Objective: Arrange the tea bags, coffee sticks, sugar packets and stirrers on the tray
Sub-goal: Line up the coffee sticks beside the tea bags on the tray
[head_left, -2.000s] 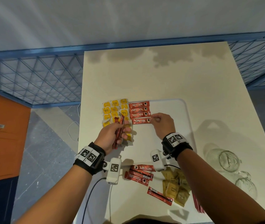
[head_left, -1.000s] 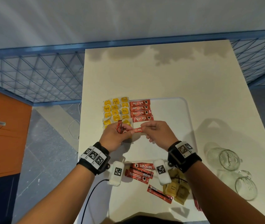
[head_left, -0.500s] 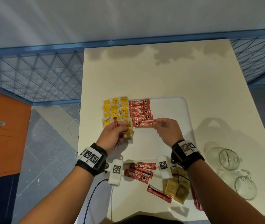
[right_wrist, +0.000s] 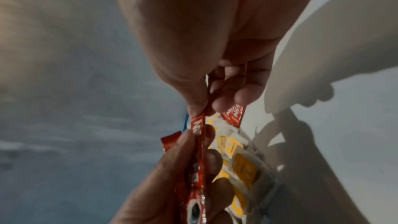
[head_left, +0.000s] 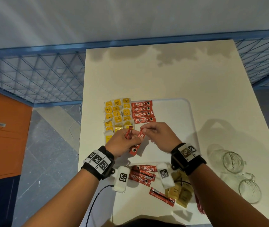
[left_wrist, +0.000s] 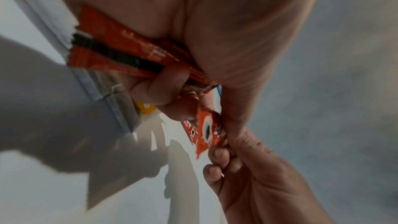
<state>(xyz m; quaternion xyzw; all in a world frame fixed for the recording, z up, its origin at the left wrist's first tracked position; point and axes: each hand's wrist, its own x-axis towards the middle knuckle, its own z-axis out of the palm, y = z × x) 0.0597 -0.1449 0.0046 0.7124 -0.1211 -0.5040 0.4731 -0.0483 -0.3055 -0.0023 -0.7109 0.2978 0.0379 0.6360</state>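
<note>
from the head view, the left hand (head_left: pixel 122 141) is gripping a small bunch of coffee sticks (head_left: pixel 129 134) over the near left of the white tray (head_left: pixel 178 122), and the right hand (head_left: pixel 160 136) is pinching the top end of one stick (head_left: pixel 141 135) out of that bunch. on the tray, the yellow tea bags (head_left: pixel 117 115) are lying in rows at the left, with four coffee sticks in a neat column (head_left: pixel 142 112) just beside them. more sticks (head_left: pixel 144 175), brown sugar packets (head_left: pixel 179 194) and a red bundle, probably the stirrers (head_left: pixel 199 205), are waiting on the cream worktop (head_left: pixel 163 71) near its front edge, so i'd say well under half is done. two glass mugs (head_left: pixel 232 161) are lying at the right; a blue mesh railing and an orange cabinet are standing beyond.

from the left wrist view, fingers (left_wrist: pixel 163 88) are curling around the red sticks.

from the right wrist view, thumb and fingertips (right_wrist: pixel 219 106) are nipping the stick's end.
</note>
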